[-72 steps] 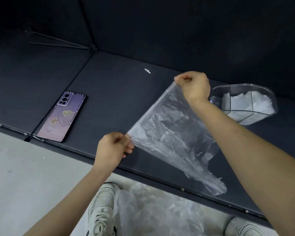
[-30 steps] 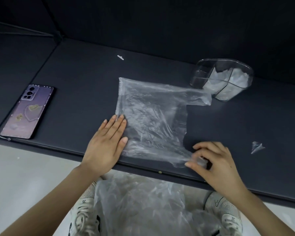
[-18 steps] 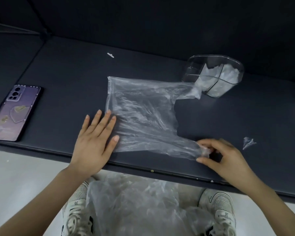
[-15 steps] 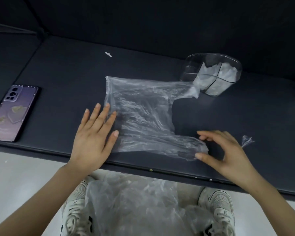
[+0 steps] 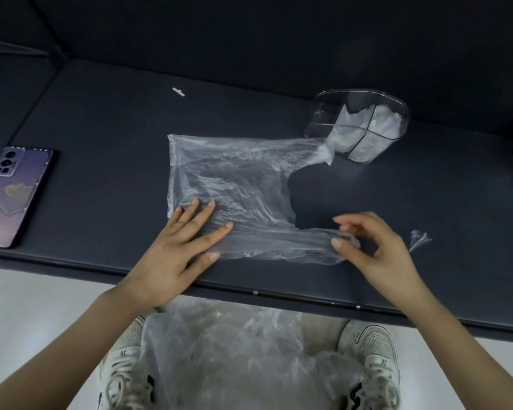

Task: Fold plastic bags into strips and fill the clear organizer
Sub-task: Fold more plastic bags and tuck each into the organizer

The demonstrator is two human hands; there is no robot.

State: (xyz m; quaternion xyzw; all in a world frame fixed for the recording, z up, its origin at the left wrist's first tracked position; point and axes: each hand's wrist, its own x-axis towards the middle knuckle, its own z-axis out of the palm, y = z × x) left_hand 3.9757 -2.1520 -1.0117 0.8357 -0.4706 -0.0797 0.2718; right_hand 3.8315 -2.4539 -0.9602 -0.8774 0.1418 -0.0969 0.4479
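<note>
A clear plastic bag (image 5: 228, 179) is shown spread flat, though wrinkled, on the dark table (image 5: 101, 137), its closed bottom edge turned left and its two handles right. The far handle (image 5: 308, 146) is stretched toward the clear organizer (image 5: 320, 122), its tip lying at the foot of that container's wall; contact between them cannot be told. The near handle (image 5: 279, 247) is laid along the table's front edge. The bag's near left corner is pressed down by the left hand (image 5: 175, 258), whose fingers (image 5: 200, 217) are held straight and slightly spread, flat on the film. The right hand (image 5: 379, 253) is held at the end of the near handle with fingers curved and apart; the thumb tip is set against the film and the index finger raised above it, but whether the handle is pinched cannot be told. The organizer is stood upright at the table's far right, divided by clear partitions, with white folded bags (image 5: 379, 122) seen in some compartments. A small scrap of film (image 5: 419, 239) is found just right of the right hand, and a small white scrap (image 5: 178, 91) well behind the bag. A phone (image 5: 12, 193) in a purple case is laid camera side up at the table's left end, well apart from the bag. Below the table edge, a heap of plastic bags (image 5: 234, 359) is piled on the pale floor (image 5: 27, 321) between two white shoes (image 5: 122, 365).
</note>
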